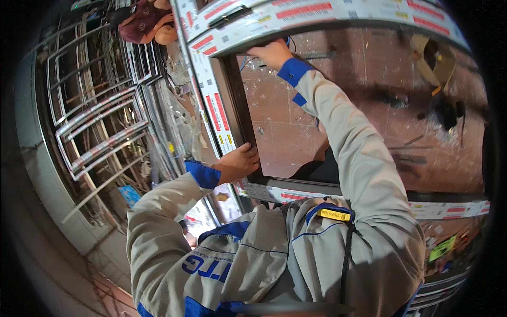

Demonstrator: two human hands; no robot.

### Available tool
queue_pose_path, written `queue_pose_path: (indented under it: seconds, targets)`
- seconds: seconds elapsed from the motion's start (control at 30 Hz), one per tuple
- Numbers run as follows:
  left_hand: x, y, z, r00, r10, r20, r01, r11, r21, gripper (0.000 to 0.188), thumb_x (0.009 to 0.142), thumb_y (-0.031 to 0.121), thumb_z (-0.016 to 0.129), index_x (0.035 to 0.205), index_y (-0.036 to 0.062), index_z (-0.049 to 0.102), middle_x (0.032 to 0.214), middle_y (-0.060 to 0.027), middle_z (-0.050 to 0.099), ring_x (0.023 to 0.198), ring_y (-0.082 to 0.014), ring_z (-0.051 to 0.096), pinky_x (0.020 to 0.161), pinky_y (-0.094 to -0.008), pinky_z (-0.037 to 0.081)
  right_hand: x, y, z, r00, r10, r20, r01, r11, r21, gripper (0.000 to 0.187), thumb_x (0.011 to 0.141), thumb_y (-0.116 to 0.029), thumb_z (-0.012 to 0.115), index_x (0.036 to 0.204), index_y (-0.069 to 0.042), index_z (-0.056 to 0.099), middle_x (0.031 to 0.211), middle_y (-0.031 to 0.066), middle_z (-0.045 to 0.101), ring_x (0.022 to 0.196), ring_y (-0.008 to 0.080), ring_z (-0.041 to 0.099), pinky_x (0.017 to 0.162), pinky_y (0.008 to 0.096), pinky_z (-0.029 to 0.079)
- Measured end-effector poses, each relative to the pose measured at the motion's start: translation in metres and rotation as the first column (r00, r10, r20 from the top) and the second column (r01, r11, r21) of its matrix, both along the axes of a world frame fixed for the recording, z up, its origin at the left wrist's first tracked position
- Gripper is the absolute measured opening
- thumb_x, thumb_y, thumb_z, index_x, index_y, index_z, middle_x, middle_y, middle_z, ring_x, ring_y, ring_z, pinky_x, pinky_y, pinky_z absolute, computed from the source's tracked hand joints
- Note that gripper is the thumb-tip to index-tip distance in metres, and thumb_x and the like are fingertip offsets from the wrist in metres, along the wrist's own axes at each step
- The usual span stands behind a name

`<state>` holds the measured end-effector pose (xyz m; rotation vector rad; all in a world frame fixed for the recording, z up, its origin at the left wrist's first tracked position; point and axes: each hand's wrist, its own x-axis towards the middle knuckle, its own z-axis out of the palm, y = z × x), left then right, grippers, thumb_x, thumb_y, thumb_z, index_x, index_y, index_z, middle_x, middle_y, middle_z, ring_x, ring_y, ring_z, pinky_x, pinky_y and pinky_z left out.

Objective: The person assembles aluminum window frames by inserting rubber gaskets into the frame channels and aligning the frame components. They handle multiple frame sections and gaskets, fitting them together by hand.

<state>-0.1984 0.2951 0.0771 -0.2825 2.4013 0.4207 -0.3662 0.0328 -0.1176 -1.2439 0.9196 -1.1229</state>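
A large window frame [217, 108], dark on its inner faces and covered with white and red protective film, lies before me. My left hand [237, 162] is closed round its left bar by the near corner, fingers over the dark inner edge. Through the opening stretches my right arm. At the far left inner corner my right hand [272, 54] grips the edge of the far bar, with some of its fingers hidden there. On the film of the far bar lies a dark, narrow handle-like piece [229, 17].
Brown floor tiles [296, 127] show through the opening, with a tape-like ring [433, 58] and scraps. Stacked metal frames [100, 132] and loose strips stand at the left. Another person [145, 24] crouches at the far left. A yellow-green item [442, 248] lies at the right.
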Motion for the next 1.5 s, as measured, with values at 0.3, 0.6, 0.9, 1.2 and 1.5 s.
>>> queue_pose_path:
  seconds: [0.3, 0.6, 0.9, 1.2, 1.5]
  targets:
    - [-0.02, -0.029, 0.022, 0.994, 0.098, 0.054, -0.106, 0.976, 0.192, 0.016, 0.078, 0.022, 0.071, 0.09, 0.012, 0.072, 0.103, -0.0025, 0.066, 0.106, -0.0215, 0.061, 0.095, -0.0355, 0.048, 0.009, -0.002, 0.031, 0.991, -0.034, -0.132, 0.035, 0.999, 0.003, 0.045, 0.075, -0.035, 0.078, 0.107, -0.003, 0.081, 0.108, 0.0279, 0.078, 0.101, 0.0457, 0.074, 0.092, 0.0496, 0.06]
    - [-0.024, -0.029, 0.032, 0.994, 0.102, 0.026, -0.105, 0.98, 0.171, 0.017, 0.078, 0.021, 0.07, 0.092, 0.0109, 0.071, 0.094, -0.0034, 0.064, 0.098, -0.0222, 0.062, 0.093, -0.0347, 0.048, 0.032, -0.015, -0.001, 0.994, -0.083, -0.077, 0.085, 0.996, 0.033, 0.041, 0.076, -0.023, 0.077, 0.114, -0.007, 0.08, 0.108, 0.0253, 0.078, 0.1, 0.0437, 0.074, 0.09, 0.0497, 0.06]
    - [-0.042, -0.038, 0.053, 0.979, 0.056, 0.197, -0.102, 0.968, 0.228, 0.015, 0.082, 0.019, 0.068, 0.095, 0.0117, 0.071, 0.097, -0.0016, 0.063, 0.102, -0.0197, 0.061, 0.095, -0.0327, 0.045, 0.073, 0.079, 0.014, 0.942, -0.244, -0.232, 0.166, 0.936, -0.311, 0.037, 0.086, -0.019, 0.073, 0.123, -0.017, 0.078, 0.127, 0.0137, 0.07, 0.13, 0.0411, 0.06, 0.104, 0.0557, 0.054]
    - [-0.041, -0.036, 0.055, 0.979, 0.105, 0.177, -0.144, 0.965, 0.221, 0.019, 0.078, 0.018, 0.07, 0.095, 0.009, 0.069, 0.095, -0.0037, 0.062, 0.102, -0.0212, 0.062, 0.102, -0.0349, 0.047, 0.066, 0.071, 0.024, 0.894, -0.244, -0.375, -0.038, 0.795, -0.606, 0.05, 0.088, -0.044, 0.081, 0.128, -0.014, 0.077, 0.143, 0.0068, 0.062, 0.147, 0.0313, 0.046, 0.117, 0.0827, 0.031]
    - [-0.036, -0.021, 0.06, 0.98, 0.182, 0.08, -0.195, 0.956, 0.218, 0.024, 0.077, 0.019, 0.07, 0.097, 0.006, 0.072, 0.099, -0.0073, 0.066, 0.104, -0.0243, 0.064, 0.1, -0.0388, 0.048, 0.112, 0.055, 0.047, 0.737, -0.237, -0.633, -0.251, 0.773, -0.582, 0.05, 0.091, -0.044, 0.067, 0.124, -0.009, 0.078, 0.131, 0.0128, 0.073, 0.138, 0.0343, 0.054, 0.113, 0.0884, 0.022]
